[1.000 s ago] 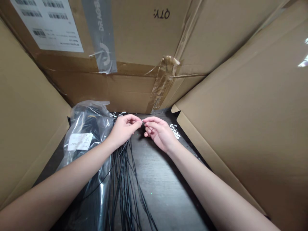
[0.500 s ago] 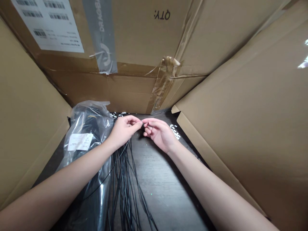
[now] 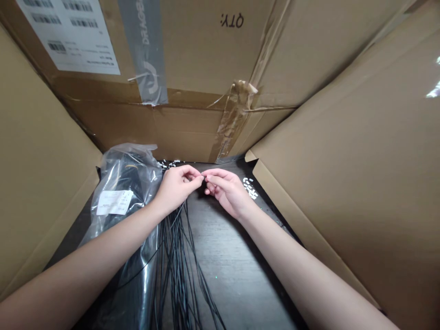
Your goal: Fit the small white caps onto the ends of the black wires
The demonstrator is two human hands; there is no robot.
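My left hand (image 3: 178, 187) is closed in a pinch, its fingertips on what looks like the end of a thin black wire, mostly hidden by the fingers. Fingertip to fingertip with it, my right hand (image 3: 227, 189) pinches too; a tiny dark bit shows between the hands, too small to name. Below my left hand, a bundle of black wires (image 3: 177, 266) runs toward me along the dark table (image 3: 237, 261). One stray wire (image 3: 140, 269) curves out beside my left forearm. Small white pieces (image 3: 252, 191) lie scattered just beyond my right hand.
A clear plastic bag (image 3: 140, 158) with black contents and a white label (image 3: 114, 202) lies left of the wires. More small white pieces (image 3: 171, 163) lie at the back. A large cardboard box (image 3: 192, 55) stands behind, with cardboard panels (image 3: 343, 151) on both sides.
My right thumb has moved up against the index finger, closing the pinch at the meeting point. My left hand has barely moved.
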